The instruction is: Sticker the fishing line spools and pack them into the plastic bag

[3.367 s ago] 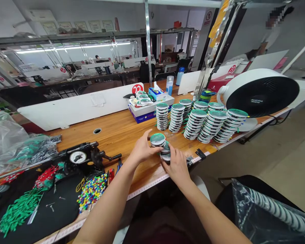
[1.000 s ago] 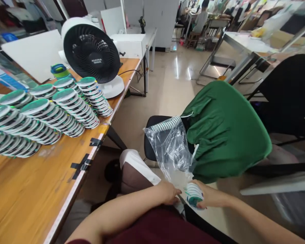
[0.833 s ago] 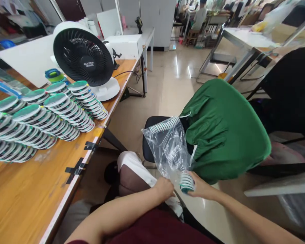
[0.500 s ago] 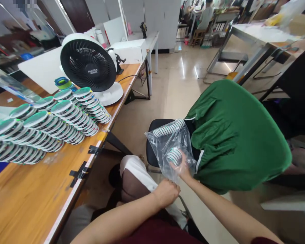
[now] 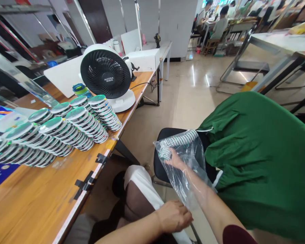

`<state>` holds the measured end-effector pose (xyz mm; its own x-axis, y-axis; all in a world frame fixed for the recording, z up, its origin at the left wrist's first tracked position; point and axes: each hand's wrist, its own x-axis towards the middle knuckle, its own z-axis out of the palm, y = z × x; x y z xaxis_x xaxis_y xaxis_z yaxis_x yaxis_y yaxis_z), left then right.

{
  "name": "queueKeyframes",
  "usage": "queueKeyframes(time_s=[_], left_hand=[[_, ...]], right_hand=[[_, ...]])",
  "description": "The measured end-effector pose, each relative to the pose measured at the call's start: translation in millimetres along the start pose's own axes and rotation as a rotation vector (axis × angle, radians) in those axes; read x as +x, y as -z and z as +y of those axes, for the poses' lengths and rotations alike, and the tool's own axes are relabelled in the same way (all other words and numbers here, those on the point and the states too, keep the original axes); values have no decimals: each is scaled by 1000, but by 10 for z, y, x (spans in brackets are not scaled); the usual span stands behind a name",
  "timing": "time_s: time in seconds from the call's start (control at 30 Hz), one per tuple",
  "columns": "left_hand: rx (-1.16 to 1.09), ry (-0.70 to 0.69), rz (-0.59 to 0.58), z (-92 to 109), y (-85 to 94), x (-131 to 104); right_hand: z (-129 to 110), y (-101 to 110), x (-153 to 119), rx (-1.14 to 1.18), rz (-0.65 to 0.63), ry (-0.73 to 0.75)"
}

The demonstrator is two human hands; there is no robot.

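A clear plastic bag (image 5: 190, 166) lies on the black seat of a chair (image 5: 165, 134), its mouth toward me. Along the bag's far side rests a row of round white-rimmed discs (image 5: 183, 138) on edge. My right hand (image 5: 176, 159) reaches inside the bag, its fingers closed round a short stack of the same discs (image 5: 165, 153), close beside that row. Nearer to me, my left hand (image 5: 175, 217) is closed at the bag's mouth edge, pinching the plastic.
Several stacks of green-topped discs (image 5: 85, 123) stand on the wooden table (image 5: 40, 193) at left, before a fan (image 5: 106, 73). A green cloth cover (image 5: 259, 156) drapes at right. Black tape (image 5: 83, 184) marks the table edge. People (image 5: 220, 27) sit far back.
My right hand has pushed deeper into the bag with its stack of discs, up to the row at the far side. My left hand has stayed at the bag's mouth. The view has shifted.
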<state>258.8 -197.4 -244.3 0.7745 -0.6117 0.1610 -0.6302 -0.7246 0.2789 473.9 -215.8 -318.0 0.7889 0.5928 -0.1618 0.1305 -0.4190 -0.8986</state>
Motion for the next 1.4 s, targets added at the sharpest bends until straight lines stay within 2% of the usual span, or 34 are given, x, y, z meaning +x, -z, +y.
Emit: queueKeyframes(time_s=[0.1,0.17,0.2,0.23,0.27,0.33,0.37,0.4,0.47,0.53,0.6,0.67,0.77,0.87,0.97,1.03,1.1,1.2,1.3,1.4], left_hand=[[-105,-77,-37,8,-12,-91],[-208,-90,9,-46,49,-140],[-258,-38,74,-118,106,-144],[-304,73,157,-230,178,-129],[-343,239,249,-389,260,-89],[-388,670,373,-843,430,56],[-383,865,379,-1124,502,153],[-359,1000,320,-1424,557,255],[-348,1061,244,-2010,613,446],[-365,1040,156,-2480,605,587],[-400,999,60,-2772,565,675],[-435,966,-20,-2902,531,723],[-467,963,-59,-2917,542,723],[-449,1097,9,-2773,574,589],[-452,1341,29,-2384,484,351],[-576,1427,-71,-2009,319,209],[-765,1398,-161,-1638,103,125],[-907,1324,-113,-1284,-184,101],[-924,1266,-26,-1204,-320,111],[-914,1210,11,-1174,-344,102]], right_hand=[[-30,-180,8,-48,144,42],[-37,-295,-16,-67,229,25],[-33,-344,-24,-71,259,8],[-25,-385,-26,-72,281,-8],[-14,-418,-22,-73,295,-23],[12,-460,0,-76,313,-40],[26,-471,15,-78,316,-43],[38,-478,30,-80,316,-43],[61,-487,61,-88,306,-43],[80,-496,89,-101,302,-50],[89,-514,111,-124,303,-38],[75,-536,120,-150,294,-10],[-6,-560,100,-203,317,-29],[-117,-560,70,-268,391,-127],[-179,-563,83,-207,396,-188],[-179,-577,123,-143,383,-208],[-158,-588,168,-102,379,-224],[-108,-578,191,-31,353,-228],[-53,-544,145,45,282,-218],[-9,-523,100,98,231,-198]])
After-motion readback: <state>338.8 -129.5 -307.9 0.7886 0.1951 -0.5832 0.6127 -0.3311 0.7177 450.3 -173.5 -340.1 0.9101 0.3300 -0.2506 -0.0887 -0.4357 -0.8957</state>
